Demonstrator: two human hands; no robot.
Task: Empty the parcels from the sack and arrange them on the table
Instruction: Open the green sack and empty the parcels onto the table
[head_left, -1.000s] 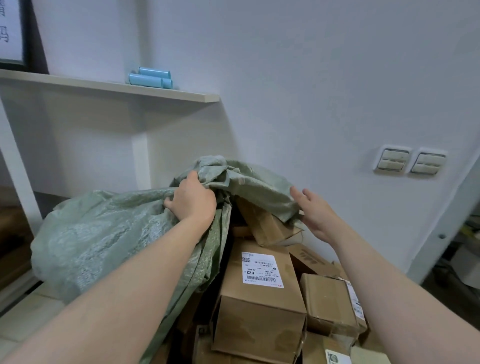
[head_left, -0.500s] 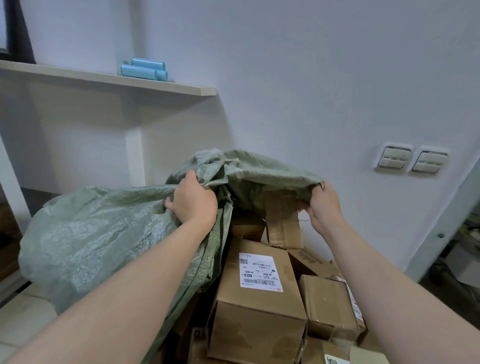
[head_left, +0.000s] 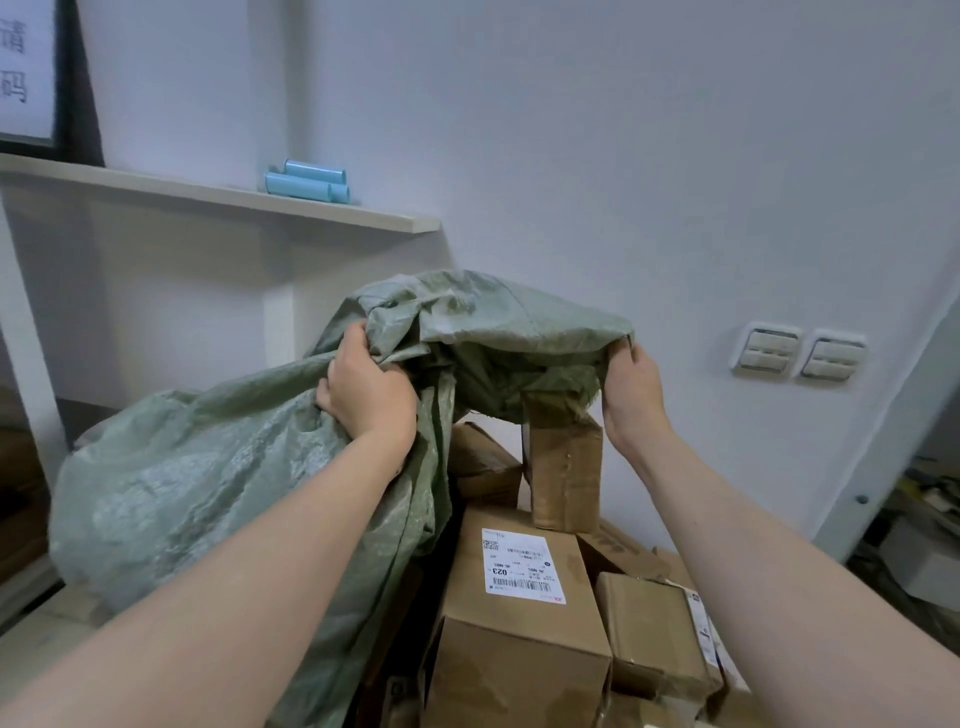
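My left hand (head_left: 371, 389) and right hand (head_left: 631, 387) grip the woven sack (head_left: 218, 467) rim — limp, light fabric — over stiff cardboard parcels (head_left: 519, 623).

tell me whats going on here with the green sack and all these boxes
A person is holding a green woven sack by its open end with both hands. The left hand grips a bunch of the fabric, and the right hand pinches the rim on the other side. The mouth is raised over a pile of cardboard parcels. A narrow box stands upright with its top under the rim, and a labelled box lies in front of it, clear of the sack.
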